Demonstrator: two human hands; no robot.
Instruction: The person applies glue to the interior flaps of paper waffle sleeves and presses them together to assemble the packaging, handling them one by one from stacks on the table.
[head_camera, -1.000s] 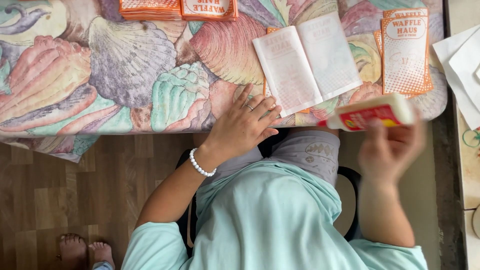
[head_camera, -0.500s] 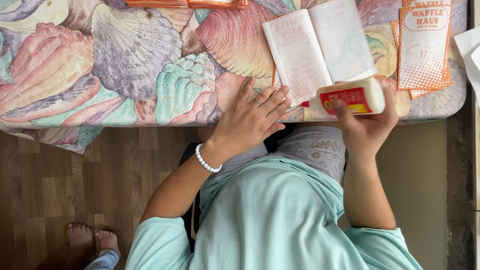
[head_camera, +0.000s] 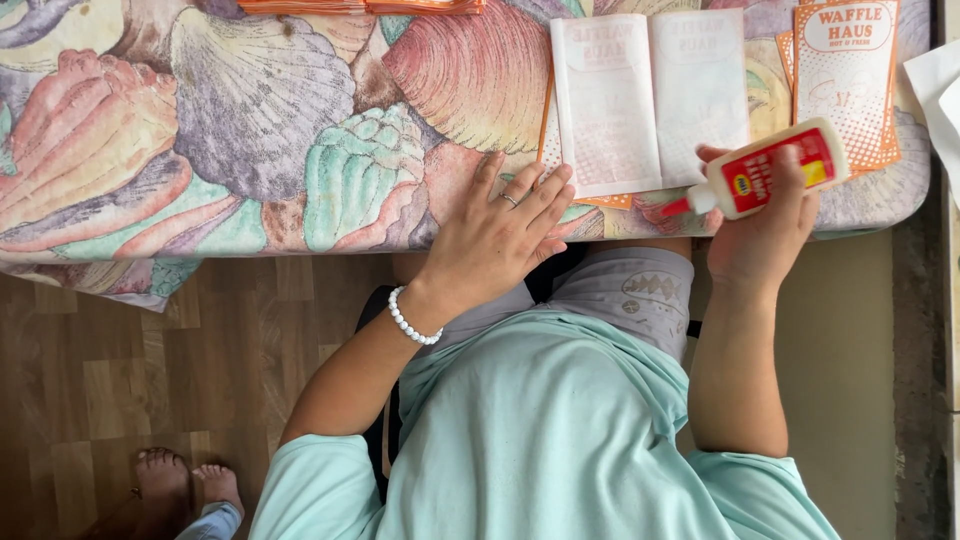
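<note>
My left hand (head_camera: 497, 232) lies flat on the shell-patterned tablecloth (head_camera: 250, 130), with a ring on one finger and a white bead bracelet at the wrist. Its fingertips touch the lower left corner of an open white booklet (head_camera: 650, 100). My right hand (head_camera: 762, 235) grips a white glue bottle (head_camera: 775, 168) with a red label. The bottle is tilted, and its red nozzle points left and down at the booklet's lower right edge.
An orange-and-white printed card (head_camera: 845, 75) lies right of the booklet. More orange cards (head_camera: 360, 6) sit at the table's far edge, and white paper (head_camera: 938, 90) at the right. Another person's bare feet (head_camera: 185, 480) stand on the wooden floor at lower left.
My right hand has brought the glue bottle from below the table edge up to the booklet's lower right corner and tilted the nozzle towards it. My left hand stayed flat beside the booklet.
</note>
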